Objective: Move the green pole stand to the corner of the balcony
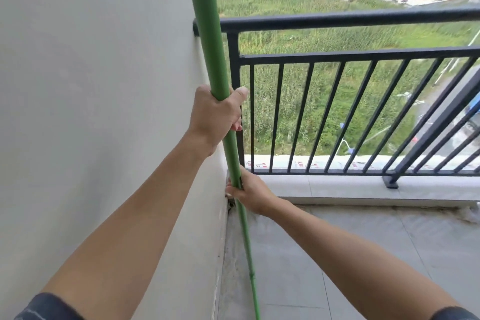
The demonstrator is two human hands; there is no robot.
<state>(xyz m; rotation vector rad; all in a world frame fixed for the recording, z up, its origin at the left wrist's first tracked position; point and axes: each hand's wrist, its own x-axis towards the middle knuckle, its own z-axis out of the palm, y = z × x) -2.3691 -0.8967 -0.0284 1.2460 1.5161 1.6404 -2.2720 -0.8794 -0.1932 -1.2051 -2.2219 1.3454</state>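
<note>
A long green pole (207, 34) runs nearly upright from the top of the view down past the bottom edge, close to the white wall. My left hand (215, 117) is wrapped around it at railing height. Lower down, my right hand (249, 193) grips the thinner part of the same pole near the raised curb. The pole's foot is out of view below the frame. The balcony corner (230, 202), where the wall meets the curb, lies just behind my right hand.
A black metal railing (350, 19) with vertical bars stands on a tiled curb (363, 189) along the far side. The white wall (91, 86) fills the left. Grey floor tiles (363, 254) spread to the right.
</note>
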